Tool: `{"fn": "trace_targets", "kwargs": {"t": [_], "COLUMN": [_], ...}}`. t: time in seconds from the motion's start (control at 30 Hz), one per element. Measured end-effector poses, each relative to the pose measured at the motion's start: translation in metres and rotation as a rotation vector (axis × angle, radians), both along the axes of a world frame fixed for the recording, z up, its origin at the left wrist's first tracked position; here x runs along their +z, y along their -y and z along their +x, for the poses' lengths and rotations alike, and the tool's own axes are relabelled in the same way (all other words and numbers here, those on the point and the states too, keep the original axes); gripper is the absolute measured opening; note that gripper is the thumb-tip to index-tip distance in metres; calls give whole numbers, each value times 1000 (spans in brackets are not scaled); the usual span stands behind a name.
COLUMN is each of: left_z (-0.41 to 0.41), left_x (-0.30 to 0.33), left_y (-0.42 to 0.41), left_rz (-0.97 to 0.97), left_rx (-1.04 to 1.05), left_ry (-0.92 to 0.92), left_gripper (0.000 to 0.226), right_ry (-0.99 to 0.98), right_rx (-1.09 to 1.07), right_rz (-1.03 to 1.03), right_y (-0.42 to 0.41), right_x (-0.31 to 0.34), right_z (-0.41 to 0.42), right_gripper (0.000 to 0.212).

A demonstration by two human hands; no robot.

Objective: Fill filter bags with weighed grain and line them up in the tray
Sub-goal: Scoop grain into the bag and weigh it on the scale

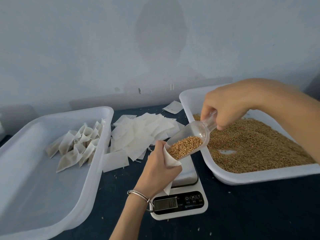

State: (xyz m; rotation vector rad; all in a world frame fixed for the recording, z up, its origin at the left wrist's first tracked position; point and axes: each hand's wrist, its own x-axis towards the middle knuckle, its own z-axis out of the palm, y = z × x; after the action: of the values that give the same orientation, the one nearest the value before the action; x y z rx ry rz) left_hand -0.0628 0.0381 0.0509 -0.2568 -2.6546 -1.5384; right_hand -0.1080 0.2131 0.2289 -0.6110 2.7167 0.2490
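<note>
Scoop (192, 139) in right hand (230, 108) grip, mouth inside left-held bag (170, 159).

Open dark counter (251, 213) lies at lower right. Centre frame is crowded: the white digital kitchen scale (180, 203), the left hand (155, 168) and the clear plastic scoop (192, 137) above it. Loose white filter bags (138, 135) cover the gap between the two white plastic trays (97, 153) (259, 177).
</note>
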Motion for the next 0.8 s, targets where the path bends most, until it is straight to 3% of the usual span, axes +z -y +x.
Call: {"fn": "trace_targets", "kwargs": {"t": [0.8], "left_z": [2], "left_x": [-3], "left_y": [2], "left_rz": [53], "left_rx": [32], "left_ry": [6], "left_gripper": [41], "right_ry": [-16], "right_rx": [-11], "right_rz": [-18], "right_y": [-3], "right_x": [-1], "right_z": [1], "right_gripper": [44]}}
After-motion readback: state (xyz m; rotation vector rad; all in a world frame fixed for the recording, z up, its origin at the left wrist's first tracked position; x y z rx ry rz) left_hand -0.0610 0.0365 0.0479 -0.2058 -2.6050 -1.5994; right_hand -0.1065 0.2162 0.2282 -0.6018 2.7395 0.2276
